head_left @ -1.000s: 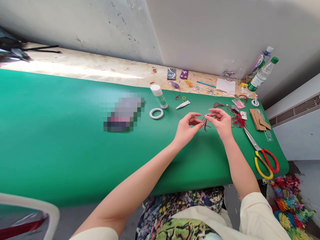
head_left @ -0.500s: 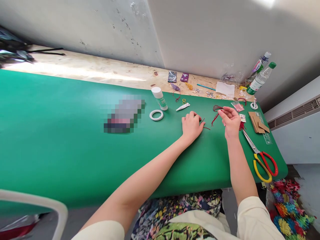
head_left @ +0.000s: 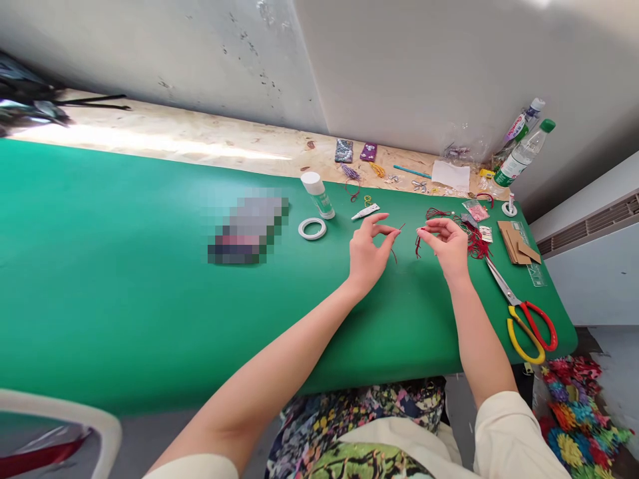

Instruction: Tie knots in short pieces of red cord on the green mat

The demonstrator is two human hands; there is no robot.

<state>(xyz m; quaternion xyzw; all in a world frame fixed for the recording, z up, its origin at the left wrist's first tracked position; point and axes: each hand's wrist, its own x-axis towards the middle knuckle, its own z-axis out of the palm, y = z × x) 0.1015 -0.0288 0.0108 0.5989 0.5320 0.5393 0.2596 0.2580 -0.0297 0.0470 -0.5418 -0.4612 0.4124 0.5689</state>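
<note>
the left hand (head_left: 367, 249) has lifted off the green worktop (head_left: 150, 279) pinching a red thread (head_left: 397, 234), the right hand (head_left: 446, 243) pinches a red cord (head_left: 418, 245) just beside it, near the far right corner

Above the green bench (head_left: 150, 279) near its right end, the left hand (head_left: 366, 253) is pinching one red thread (head_left: 396, 241) while the right hand (head_left: 448, 243) is pinching another red strand (head_left: 418, 245), scissors (head_left: 524, 313) lying at the right edge.
</note>
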